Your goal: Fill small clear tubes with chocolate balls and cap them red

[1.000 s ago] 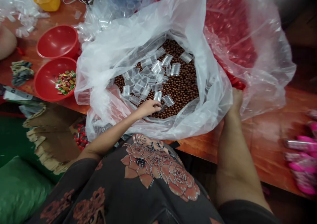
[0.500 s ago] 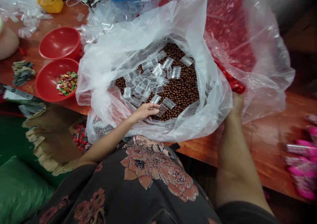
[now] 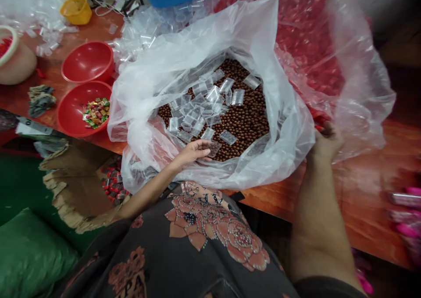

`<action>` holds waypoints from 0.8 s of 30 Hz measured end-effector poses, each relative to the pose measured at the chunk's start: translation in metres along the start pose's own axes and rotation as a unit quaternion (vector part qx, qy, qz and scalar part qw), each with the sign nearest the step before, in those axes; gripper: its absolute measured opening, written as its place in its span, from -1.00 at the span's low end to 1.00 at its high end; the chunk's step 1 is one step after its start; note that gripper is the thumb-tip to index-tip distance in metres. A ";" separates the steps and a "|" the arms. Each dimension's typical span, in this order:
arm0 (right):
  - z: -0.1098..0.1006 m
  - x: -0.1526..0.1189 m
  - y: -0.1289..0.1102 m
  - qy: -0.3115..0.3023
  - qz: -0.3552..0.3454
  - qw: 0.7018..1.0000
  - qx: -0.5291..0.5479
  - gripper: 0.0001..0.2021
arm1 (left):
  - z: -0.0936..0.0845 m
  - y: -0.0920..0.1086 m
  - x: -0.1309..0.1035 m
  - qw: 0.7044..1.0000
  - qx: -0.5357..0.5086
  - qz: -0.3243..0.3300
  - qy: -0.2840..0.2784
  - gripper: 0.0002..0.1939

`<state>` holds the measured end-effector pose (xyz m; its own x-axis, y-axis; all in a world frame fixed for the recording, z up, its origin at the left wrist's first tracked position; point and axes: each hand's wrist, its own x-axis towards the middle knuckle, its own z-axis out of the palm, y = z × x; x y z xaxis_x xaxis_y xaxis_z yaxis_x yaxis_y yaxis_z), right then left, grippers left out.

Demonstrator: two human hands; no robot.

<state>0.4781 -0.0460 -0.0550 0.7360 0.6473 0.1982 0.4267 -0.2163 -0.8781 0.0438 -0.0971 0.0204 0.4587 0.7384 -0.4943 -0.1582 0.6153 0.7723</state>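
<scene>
A white plastic bag (image 3: 131,91) lies open, full of small brown balls (image 3: 246,113). Clear plastic tubes (image 3: 213,94) are heaped on the balls. At the bag's near edge, my left hand (image 3: 194,153) has its fingers closed on a clear tube (image 3: 213,149). My right hand (image 3: 329,141) is to the right of the white bag, at the opening of a second clear bag (image 3: 358,109) that holds red pieces (image 3: 309,48). Its fingers are bent beside some red pieces, and what they grip, if anything, is too unclear to make out.
Two red bowls (image 3: 87,61) stand at the left, the nearer with wrapped candies (image 3: 97,113). Behind them are a yellow container (image 3: 76,10) and more clear tubes. A white bucket (image 3: 16,61) is far left, a cardboard box (image 3: 79,175) below. Pink-capped tubes (image 3: 408,217) lie right.
My right hand has come back from among the red pieces, its fingers now showing at the bag's edge. My left hand still has the clear tube. The whole view has shifted slightly.
</scene>
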 end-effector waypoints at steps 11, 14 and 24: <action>-0.005 -0.010 -0.021 0.044 0.158 0.973 0.161 -0.76 | 0.013 0.002 0.003 0.999 0.016 0.031 -0.034 -0.62; -0.011 -0.011 -0.019 0.029 0.167 0.959 0.226 -0.82 | 0.020 0.006 0.004 0.998 0.044 0.030 -0.042 -0.65; -0.045 -0.015 -0.036 -0.005 0.216 0.876 0.430 -0.84 | 0.037 0.005 -0.006 0.998 0.063 0.003 -0.029 -0.58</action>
<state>0.4750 -0.0810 -0.0071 0.7252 0.6474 -0.2344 -0.4484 0.1858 -0.8743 0.0726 -0.1086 0.0414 0.5085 0.7222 -0.4689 -0.0521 0.5693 0.8205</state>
